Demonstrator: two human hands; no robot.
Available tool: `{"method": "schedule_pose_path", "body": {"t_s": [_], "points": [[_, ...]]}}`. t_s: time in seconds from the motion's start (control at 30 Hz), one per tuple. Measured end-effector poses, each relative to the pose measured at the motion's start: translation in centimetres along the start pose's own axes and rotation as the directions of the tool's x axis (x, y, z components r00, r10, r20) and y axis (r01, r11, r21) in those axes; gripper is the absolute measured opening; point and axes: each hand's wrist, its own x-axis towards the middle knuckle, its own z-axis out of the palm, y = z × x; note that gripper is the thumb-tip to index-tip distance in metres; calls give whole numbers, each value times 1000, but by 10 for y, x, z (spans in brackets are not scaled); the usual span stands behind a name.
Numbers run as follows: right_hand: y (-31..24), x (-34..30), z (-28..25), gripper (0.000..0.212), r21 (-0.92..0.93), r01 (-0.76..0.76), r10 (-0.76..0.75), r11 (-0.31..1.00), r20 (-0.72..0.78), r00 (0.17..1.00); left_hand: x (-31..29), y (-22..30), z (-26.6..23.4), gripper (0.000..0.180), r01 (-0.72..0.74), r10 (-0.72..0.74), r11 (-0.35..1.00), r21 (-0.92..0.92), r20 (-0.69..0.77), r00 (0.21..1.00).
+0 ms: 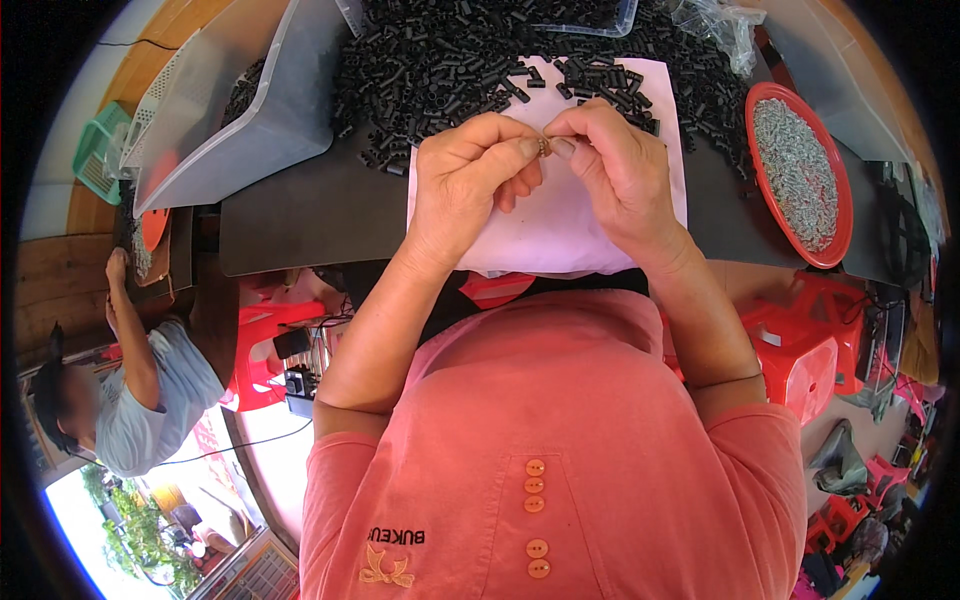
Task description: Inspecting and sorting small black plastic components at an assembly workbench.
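I've got both hands up centre on my head view, and they're meeting fingertip to fingertip! Left hand (470,180): thumb and forefinger pinching a small brownish piece (544,147), the other fingers curled beneath. Right hand (625,185): thumb and forefinger closing on that same piece from the other side. It's too tiny for me to call its shape. It's held above a pale sheet (560,235), just this side of a great spread of short black parts (440,90), some of them lying on the sheet's far end. All that sits on a dark table (290,230). Out right, I see a red tray (828,259) loaded with silvery screw-like pieces (795,170); out left, a tilted translucent bin (200,175). Farther left, a co-worker (160,405) in a light-blue top reaches toward another work surface; red stools (800,370) stand low on the right.
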Motion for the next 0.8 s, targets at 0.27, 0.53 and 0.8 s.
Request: {"method": "schedule_pose_path", "body": {"t_s": [0.27, 0.53, 0.8], "points": [[0, -1, 1, 23, -36, 40, -37, 999, 84, 996, 2, 1, -2, 16, 88, -88, 996, 2, -61, 994], [3, 0, 0, 21, -17, 23, -23, 1000, -1, 1000, 1, -1, 1, 14, 28, -28, 999, -25, -7, 1000], [2, 0, -2, 19, -53, -7, 7, 999, 3, 1000, 2, -6, 1, 12, -4, 4, 1000, 11, 22, 1000]]}}
